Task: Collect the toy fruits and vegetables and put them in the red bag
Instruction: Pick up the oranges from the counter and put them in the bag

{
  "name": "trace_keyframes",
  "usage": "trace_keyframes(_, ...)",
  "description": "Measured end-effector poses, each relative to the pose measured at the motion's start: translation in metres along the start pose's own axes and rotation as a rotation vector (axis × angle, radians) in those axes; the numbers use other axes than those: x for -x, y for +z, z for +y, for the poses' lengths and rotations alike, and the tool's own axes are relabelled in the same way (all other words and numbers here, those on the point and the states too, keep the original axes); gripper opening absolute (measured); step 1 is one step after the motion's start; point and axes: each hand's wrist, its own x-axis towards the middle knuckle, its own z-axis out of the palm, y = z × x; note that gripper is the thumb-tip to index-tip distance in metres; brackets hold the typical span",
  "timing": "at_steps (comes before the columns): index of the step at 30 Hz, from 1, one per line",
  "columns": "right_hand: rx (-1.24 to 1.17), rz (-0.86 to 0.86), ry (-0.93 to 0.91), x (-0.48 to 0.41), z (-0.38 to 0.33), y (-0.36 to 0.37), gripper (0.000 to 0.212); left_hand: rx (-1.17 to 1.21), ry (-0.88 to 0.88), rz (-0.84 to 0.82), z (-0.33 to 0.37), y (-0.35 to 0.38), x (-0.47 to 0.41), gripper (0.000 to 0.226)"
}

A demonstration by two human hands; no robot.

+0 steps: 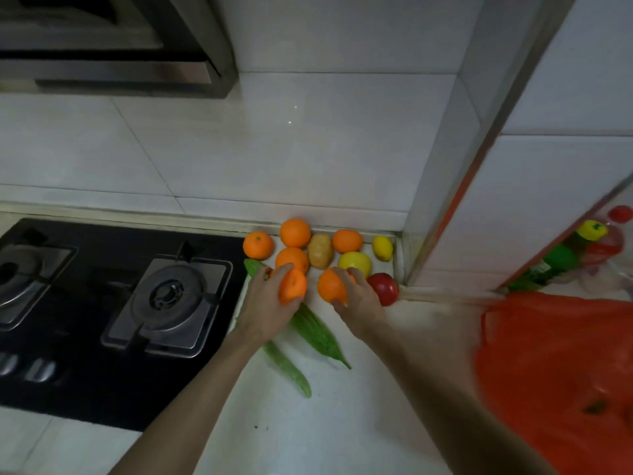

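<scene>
1. Head view, left grip: left hand (270, 303) has its fingers curled round the left-held orange (293, 286), clamped on it.
2. Right grip: right hand (359, 299) has fingers and thumb wrapped round the right-held orange (331, 286). The two held oranges sit side by side with a small gap between them.
3. Just past the left fingertips is the nearest loose orange (292, 259). Beyond it is the back orange (295, 232), and left of that the stove-side orange (258, 245).
4. Between the two grips and a bit further back is the potato (320, 251), with the far orange (347, 241) behind-right of it.
5. At the right fingertips is the yellow fruit (355, 263), partly covered by the fingers. The lemon (382, 248) is beyond it in the corner.
6. Hard against the right hand's outer side is the red round fruit (385, 287), half hidden by the hand.
7. Under the left grip, the bitter gourd (318, 332) runs back toward the person between the forearms. The pale green gourd (287, 366) lies beside the left forearm.
8. The red bag (555, 371) lies on the counter (325, 423), well right of the right forearm. It is blurred, so I cannot tell whether its mouth is open.
9. The gas stove (102, 371) is just left of the left hand, with the burner (171, 293) nearest.
10. Far right, past the wall corner, are the yellow pepper (591, 230) and other green and red items too blurred to name.
</scene>
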Motion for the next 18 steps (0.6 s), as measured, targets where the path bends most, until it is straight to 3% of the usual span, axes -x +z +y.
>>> trace_keyframes(6, -0.158, 0.285, 0.056, 0.113, 0.007, -0.045, 0.065, 0.17, 0.131, 0.038, 0.035, -0.008, 0.066, 0.062)
trace_keyframes(10, -0.14, 0.439, 0.148, 0.203, 0.009, -0.074, 0.062, 0.255, 0.223, 0.009, 0.073, 0.002, 0.114, 0.065)
trace_keyframes(18, -0.169, 0.783, 0.469, 0.352, 0.017, -0.119, 0.066, 0.407, 0.493, -0.211, 0.171, 0.052, 0.193, 0.065)
